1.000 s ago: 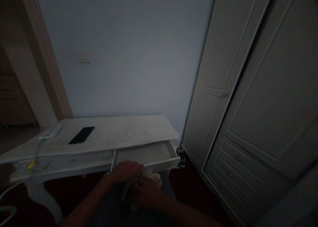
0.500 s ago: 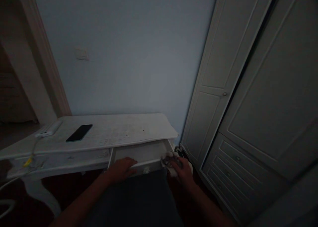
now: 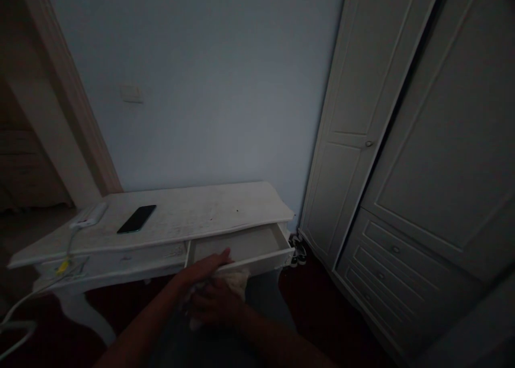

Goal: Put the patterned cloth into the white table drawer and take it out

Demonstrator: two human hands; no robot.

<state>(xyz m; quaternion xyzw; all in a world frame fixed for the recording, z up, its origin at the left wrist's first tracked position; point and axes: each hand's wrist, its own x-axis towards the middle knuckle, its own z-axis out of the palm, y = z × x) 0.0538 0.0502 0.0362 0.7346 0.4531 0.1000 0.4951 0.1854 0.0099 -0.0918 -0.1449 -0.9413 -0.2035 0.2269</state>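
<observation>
A white drawer is pulled out from the desk, and its inside looks bare. My left hand grips the top of the drawer's front panel near its left end, fingers over the edge. Just below it, my right hand is closed on a crumpled pale cloth, held against the left part of the drawer front. The cloth is partly covered by the fingers, and the drawer knob is hidden behind hand and cloth.
On the white desk lie a dark phone and a white power strip with a cable and yellow plug. Shoes stand on the floor beside the desk. A tall wardrobe rises at the right.
My right hand has carried the cloth from the drawer's right end across to its left part, below my left hand. My left hand stays on the drawer edge. The view has shifted slightly.
</observation>
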